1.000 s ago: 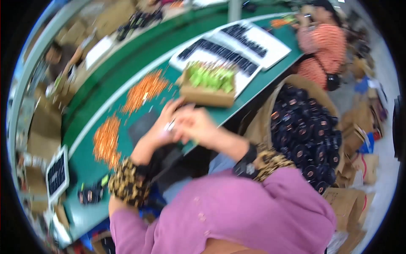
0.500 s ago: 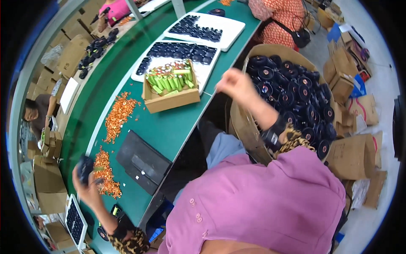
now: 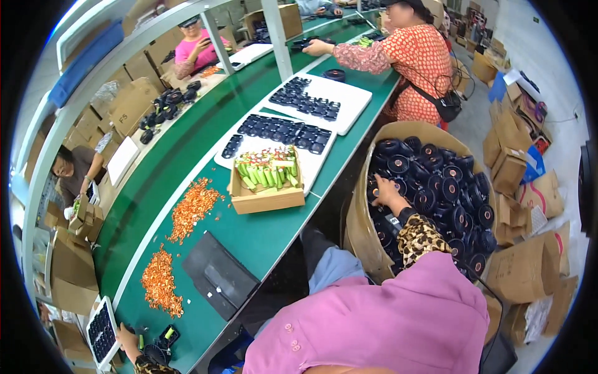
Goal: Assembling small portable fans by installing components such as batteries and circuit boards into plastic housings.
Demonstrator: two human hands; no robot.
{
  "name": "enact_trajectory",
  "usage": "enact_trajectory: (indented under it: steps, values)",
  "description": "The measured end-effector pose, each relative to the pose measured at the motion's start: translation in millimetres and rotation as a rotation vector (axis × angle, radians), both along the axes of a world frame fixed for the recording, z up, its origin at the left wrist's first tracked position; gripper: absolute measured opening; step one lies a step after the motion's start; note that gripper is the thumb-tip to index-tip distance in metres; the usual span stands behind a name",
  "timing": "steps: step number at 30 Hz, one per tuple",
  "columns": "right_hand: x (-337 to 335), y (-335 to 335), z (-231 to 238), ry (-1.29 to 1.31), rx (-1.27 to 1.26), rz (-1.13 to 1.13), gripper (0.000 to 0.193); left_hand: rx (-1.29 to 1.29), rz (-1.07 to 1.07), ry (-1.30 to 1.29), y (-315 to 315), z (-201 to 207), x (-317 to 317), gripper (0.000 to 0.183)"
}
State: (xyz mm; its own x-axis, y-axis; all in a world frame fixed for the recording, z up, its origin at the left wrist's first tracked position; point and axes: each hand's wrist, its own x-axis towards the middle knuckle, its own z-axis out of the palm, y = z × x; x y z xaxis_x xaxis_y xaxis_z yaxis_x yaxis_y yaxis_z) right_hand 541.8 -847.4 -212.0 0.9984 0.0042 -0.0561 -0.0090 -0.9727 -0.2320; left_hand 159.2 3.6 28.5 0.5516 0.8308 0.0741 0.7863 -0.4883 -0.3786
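At the lower left, my left hand is low over the green table with curved fingers around a small visible dark bit of a black fan part. A white tray of black parts lies just left of it. On its other side are a round black fan and a black housing with a green battery cell. My right hand reaches into a large cardboard box heaped with round black fan heads. Its fingers bend round one fan head near the box's left side.
On the table lie two piles of copper-coloured pieces, a black flat folder-like pad, and a cardboard tray of green battery cells. Beyond stand white trays of black parts. A co-worker in orange works at the far end; cartons stand right.
My left hand has come down to the table beside the tray, taking the black fan part along. My right hand has moved from above the table edge into the box. The view has shifted.
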Motion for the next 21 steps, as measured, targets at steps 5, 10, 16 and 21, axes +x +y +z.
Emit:
enact_trajectory:
  steps: [5, 10, 16, 21]
  values:
    - [10, -12, 37, 0.165, 0.079, -0.070, 0.076, 0.062, -0.577, -0.396, -35, 9, 45, 0.052]
    - [-14, -21, 105, -0.061, 0.178, -0.286, 0.064, -0.950, -0.767, -0.878, -249, 41, 140, 0.035]
    - [-49, 96, 227, -0.170, 1.525, -0.020, 0.042, -1.664, -0.910, -0.510, -407, 14, 175, 0.037]
    - [-85, 195, 233, 0.223, 1.636, 0.421, 0.047, -2.073, -0.569, -0.757, -435, -14, 206, 0.058]
